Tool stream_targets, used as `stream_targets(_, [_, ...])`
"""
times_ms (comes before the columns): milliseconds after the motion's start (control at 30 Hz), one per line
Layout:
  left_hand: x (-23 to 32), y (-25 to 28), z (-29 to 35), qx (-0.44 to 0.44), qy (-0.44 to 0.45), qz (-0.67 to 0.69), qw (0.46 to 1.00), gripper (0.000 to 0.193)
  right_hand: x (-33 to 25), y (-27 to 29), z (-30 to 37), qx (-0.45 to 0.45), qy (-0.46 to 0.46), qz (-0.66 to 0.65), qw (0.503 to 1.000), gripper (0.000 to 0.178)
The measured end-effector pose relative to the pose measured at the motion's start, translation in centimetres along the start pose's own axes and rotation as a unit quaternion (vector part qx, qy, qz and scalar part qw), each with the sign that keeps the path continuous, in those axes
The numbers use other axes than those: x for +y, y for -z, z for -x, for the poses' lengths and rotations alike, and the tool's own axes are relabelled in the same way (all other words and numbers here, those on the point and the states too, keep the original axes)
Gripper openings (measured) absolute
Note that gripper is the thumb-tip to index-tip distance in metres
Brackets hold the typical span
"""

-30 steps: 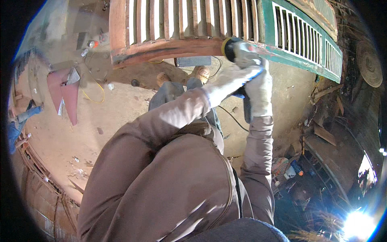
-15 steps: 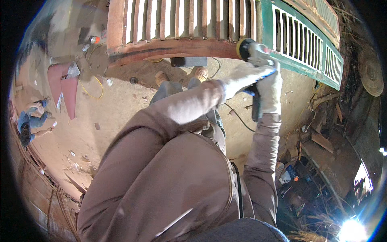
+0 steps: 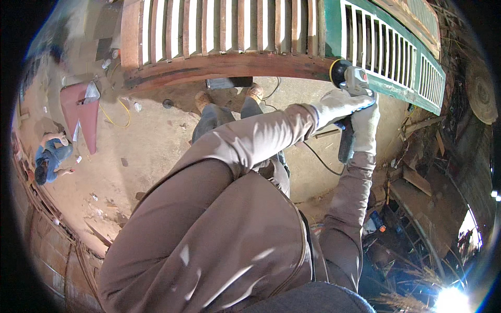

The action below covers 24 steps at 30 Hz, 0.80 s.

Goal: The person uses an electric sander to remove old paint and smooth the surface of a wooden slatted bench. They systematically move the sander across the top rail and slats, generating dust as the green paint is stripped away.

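An angle grinder [image 3: 357, 79] with a round yellow-edged disc is held out in front of me. My left hand [image 3: 338, 103], in a white and blue work glove, is closed around it just behind the head. My right hand [image 3: 365, 125], gloved too, grips the dark body. The disc is against or just beside the near rail of a slatted wooden frame [image 3: 229, 67], where bare reddish wood on the left meets green paint [image 3: 332, 31] on the right. Whether the disc touches the wood I cannot tell.
A black cord [image 3: 321, 160] trails from the grinder over the floor. Below the frame lies a dark block [image 3: 228, 83] near my shoes. Far left, a person [image 3: 51, 156] crouches beside a folded reddish sheet [image 3: 86, 117]. Scrap wood [image 3: 416, 180] is piled on the right.
Both hands and the grinder have moved right along the rail, from the bare wood onto the edge of the green section. My view has shifted slightly; the frame appears further left.
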State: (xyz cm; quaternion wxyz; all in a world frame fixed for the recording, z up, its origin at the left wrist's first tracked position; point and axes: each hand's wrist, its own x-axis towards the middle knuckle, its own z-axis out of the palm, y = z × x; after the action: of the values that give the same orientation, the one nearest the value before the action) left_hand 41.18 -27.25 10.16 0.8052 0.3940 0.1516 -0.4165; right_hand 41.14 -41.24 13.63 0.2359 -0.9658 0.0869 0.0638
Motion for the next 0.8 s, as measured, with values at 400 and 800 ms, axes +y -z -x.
stream_targets(400, [-2.0,1.3,4.7,0.024,-0.025,0.071,0.997,0.057,-3.3,-1.3,3.8,-0.040,0.035,-0.019,0.998,0.057])
stream_targets(800, [-1.5,-1.1,-0.1,0.014,-0.099,0.074,0.992,0.047,0.7,0.2,-0.7,-0.015,0.079,0.042,0.996,0.062])
